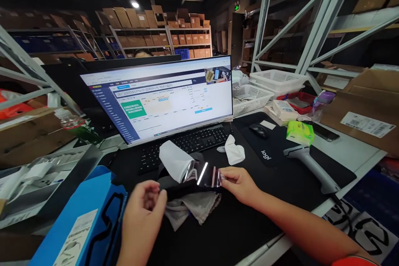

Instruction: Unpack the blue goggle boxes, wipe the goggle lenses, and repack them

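Note:
My right hand (pixel 239 183) pinches the right end of a glossy, dark, mirror-like curved lens piece (pixel 204 176), which reflects bright streaks. Black padding or strap seems to lie behind it; its exact shape is hard to make out. My left hand (pixel 144 212) is loosely curled, thumb and fingers apart, close to the black part's left end, with nothing visible between them. White wrapping (pixel 175 160) stands against the lens piece, and a crumpled white piece (pixel 234 151) lies behind to the right. Below the lens piece rests a grey cloth pouch (pixel 195 207) on the black mat.
A monitor (pixel 165 99) and keyboard (pixel 199 140) stand behind. At right are a mouse (pixel 258 130), barcode scanner (pixel 311 168), green tissue pack (pixel 299 133), phone (pixel 326 131) and carton (pixel 364 108). At left are a blue box (pixel 84 212) and grey tray (pixel 77 170).

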`<state>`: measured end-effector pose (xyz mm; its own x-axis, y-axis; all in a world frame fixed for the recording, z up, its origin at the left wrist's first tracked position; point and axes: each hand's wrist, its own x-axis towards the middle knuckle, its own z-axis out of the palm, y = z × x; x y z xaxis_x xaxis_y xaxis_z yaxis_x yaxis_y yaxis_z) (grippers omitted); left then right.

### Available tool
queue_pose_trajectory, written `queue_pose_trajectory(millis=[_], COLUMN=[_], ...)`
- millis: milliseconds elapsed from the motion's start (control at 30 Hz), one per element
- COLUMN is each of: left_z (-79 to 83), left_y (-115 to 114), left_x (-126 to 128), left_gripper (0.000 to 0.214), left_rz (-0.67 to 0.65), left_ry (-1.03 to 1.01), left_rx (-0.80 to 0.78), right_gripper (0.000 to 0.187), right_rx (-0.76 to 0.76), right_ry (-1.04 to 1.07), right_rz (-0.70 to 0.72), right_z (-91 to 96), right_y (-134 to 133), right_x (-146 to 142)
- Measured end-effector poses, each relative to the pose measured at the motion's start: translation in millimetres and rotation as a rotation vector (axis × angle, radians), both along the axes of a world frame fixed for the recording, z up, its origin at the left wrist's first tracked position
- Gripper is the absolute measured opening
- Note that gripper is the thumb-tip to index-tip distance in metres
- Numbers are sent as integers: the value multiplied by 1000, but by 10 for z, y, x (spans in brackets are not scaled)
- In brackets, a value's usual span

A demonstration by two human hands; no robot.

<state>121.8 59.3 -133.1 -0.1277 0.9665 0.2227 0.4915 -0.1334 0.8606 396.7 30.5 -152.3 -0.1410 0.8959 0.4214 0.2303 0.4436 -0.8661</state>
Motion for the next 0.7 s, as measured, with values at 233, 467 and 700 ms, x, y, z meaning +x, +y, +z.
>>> queue_pose_trajectory(millis=[233, 467, 700], left_z=[-147, -135, -379], left_y=[-27, 63, -214], left_x=[231, 264, 429], left_gripper=[46, 42, 36], left_rz=[-175, -129, -359], left_ry=[327, 388, 466], left_rx=[-271, -26, 561], right_gripper=[32, 39, 33], right_rx=[-125, -37, -37], right_ry=[76, -43, -3], right_rz=[65, 71, -38], right_z=[-67, -127, -104], right_y=[-63, -117, -126], right_x=[-189, -359, -356])
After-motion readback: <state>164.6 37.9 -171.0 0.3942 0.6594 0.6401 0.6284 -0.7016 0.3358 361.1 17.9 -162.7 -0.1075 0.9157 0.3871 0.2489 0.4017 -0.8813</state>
